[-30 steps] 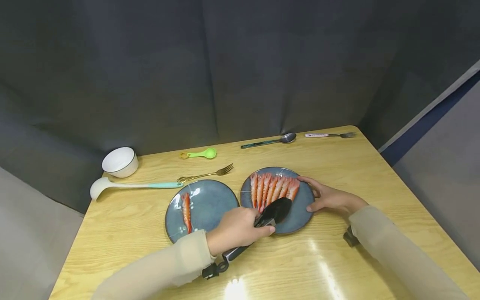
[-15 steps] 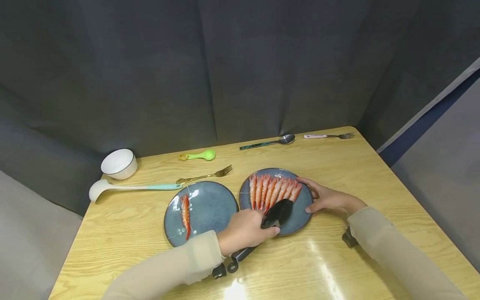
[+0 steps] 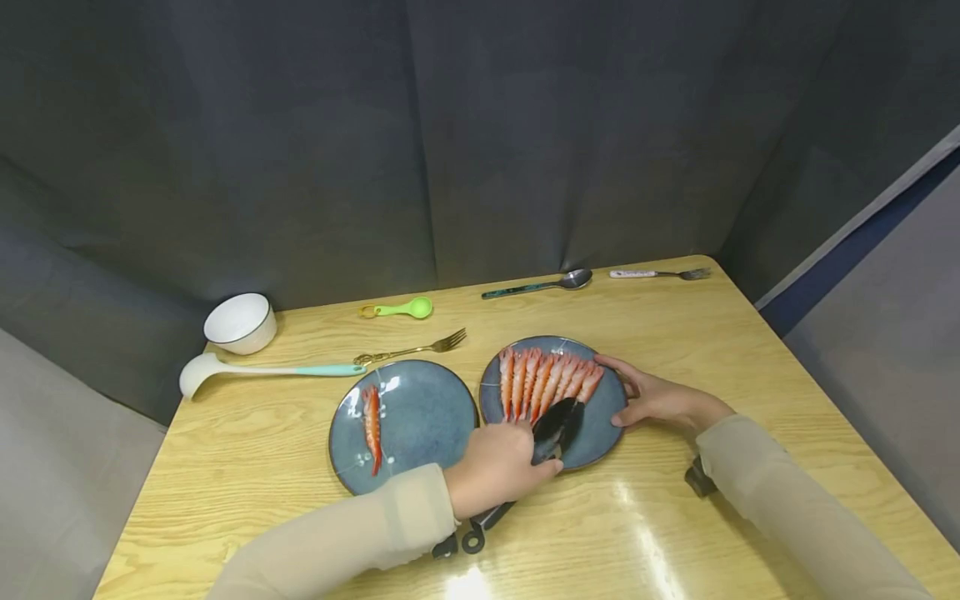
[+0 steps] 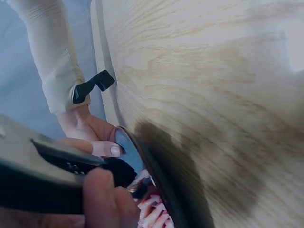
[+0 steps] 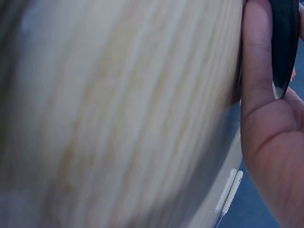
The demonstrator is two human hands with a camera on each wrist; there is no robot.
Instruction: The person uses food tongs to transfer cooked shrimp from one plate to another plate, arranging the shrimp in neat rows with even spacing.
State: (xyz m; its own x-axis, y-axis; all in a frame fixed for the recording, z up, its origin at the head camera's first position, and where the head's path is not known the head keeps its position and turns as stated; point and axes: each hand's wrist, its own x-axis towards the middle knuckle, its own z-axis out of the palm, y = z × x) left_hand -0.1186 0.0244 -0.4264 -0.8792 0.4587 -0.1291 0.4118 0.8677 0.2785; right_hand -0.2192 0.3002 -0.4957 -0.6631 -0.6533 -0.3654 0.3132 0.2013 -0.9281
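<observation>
My left hand (image 3: 501, 468) grips a pair of tongs (image 3: 557, 429) with black heads, also seen as the dark-and-silver tongs handle (image 4: 47, 161) in the left wrist view. The tong heads lie over the right blue plate (image 3: 600, 442), right at the lower ends of several orange-red shrimp (image 3: 542, 383) set side by side. My right hand (image 3: 660, 398) holds that plate by its right rim, and in the right wrist view a finger (image 5: 259, 61) lies along its underside. A single shrimp (image 3: 372, 429) lies on the left blue plate (image 3: 427, 417).
Behind the plates lie a gold fork (image 3: 412, 348), a green measuring spoon (image 3: 408, 308), a dark spoon (image 3: 540, 285) and a white-handled fork (image 3: 660, 273). At left are a white bowl (image 3: 242, 325) and a ladle (image 3: 262, 371). A dark curtain (image 3: 480, 150) hangs behind the wooden table (image 3: 225, 467).
My left hand has moved slightly right with the tongs. The right-hand shrimp in the row have shifted a little, showing more fully. My right hand stays at the plate's rim.
</observation>
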